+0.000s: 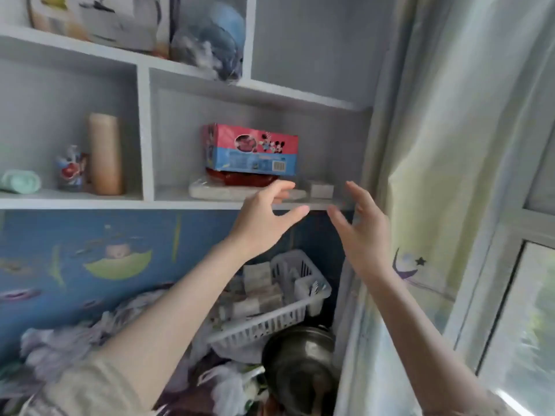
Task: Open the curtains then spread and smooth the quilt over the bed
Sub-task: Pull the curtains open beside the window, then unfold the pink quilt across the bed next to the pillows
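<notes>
A pale yellow-green curtain (426, 163) with a purple moon and a star printed on it hangs bunched at the right, beside the window (528, 310). My right hand (363, 232) is raised just left of the curtain's edge, fingers apart, holding nothing. My left hand (264, 220) is up beside it in front of the shelf edge, also with spread fingers and nothing in it. The two hands are about a hand's width apart. No quilt or bed surface shows clearly.
White wall shelves (144, 202) hold a red-and-blue cartoon box (252, 151), a tan bottle (105, 154) and small items. Below stand a white plastic basket (288, 307) of packets, a dark metal pot (300, 355) and crumpled bags (69, 340) against a blue cartoon wall.
</notes>
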